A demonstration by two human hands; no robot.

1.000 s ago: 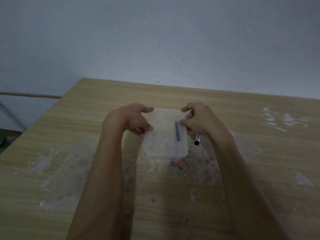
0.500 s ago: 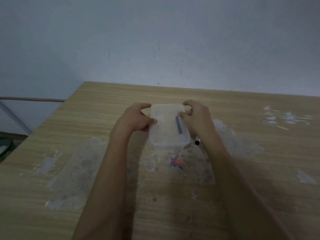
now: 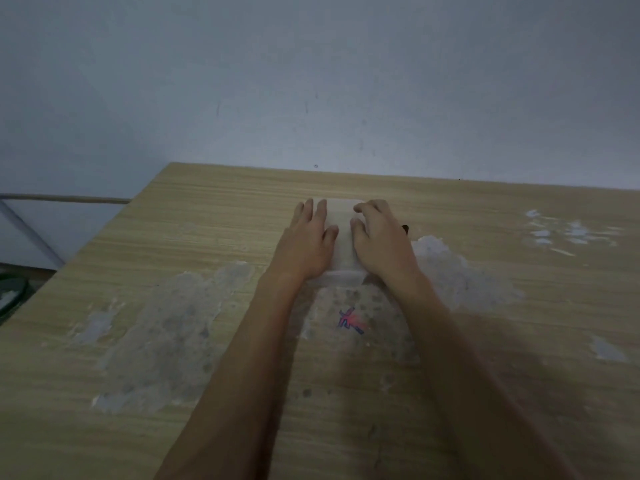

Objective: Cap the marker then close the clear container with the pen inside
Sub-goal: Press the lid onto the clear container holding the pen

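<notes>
The clear container (image 3: 342,237) sits on the wooden table (image 3: 207,237) with its lid on, and only a pale strip of it shows between my hands. My left hand (image 3: 306,242) lies flat on the container's left side, fingers straight and pointing away from me. My right hand (image 3: 379,242) covers the right side, its fingers curled over the far right corner. A dark end of the marker (image 3: 405,229) pokes out on the table just right of my right hand. The pen inside the container is hidden under my hands.
A blue and red scribble (image 3: 351,321) marks the table just in front of the container. Pale scraped patches (image 3: 173,323) spread over the tabletop. The table's left edge drops off to the floor, and a grey wall (image 3: 311,81) stands behind the far edge.
The container has moved away from me and now rests on the table. My hands went from holding its sides to lying on top of it. The pen inside no longer shows.
</notes>
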